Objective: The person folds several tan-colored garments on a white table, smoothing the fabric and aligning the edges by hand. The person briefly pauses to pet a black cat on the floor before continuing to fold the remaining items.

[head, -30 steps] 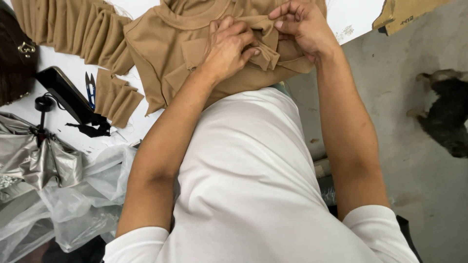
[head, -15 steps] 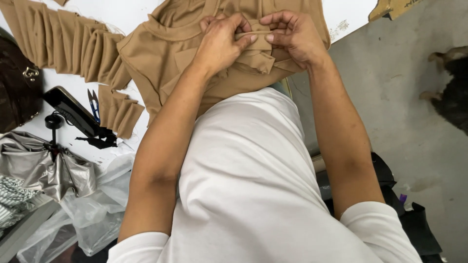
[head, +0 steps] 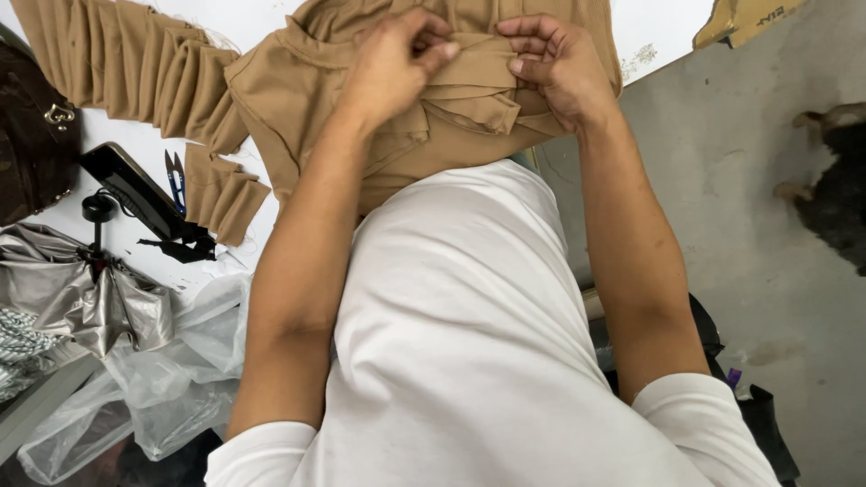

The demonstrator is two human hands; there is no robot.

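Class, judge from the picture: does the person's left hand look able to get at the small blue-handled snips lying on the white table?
Probably yes. The left hand is pinching the tan garment, so it must let go first. The snips lie uncovered beside the black phone, with only flat fabric between.

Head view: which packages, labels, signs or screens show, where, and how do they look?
Cardboard piece: top right corner, tan, dark print.
Phone: left on the white table, on a small black stand, dark slab, screen off.
Plastic bags: lower left, clear, crumpled.
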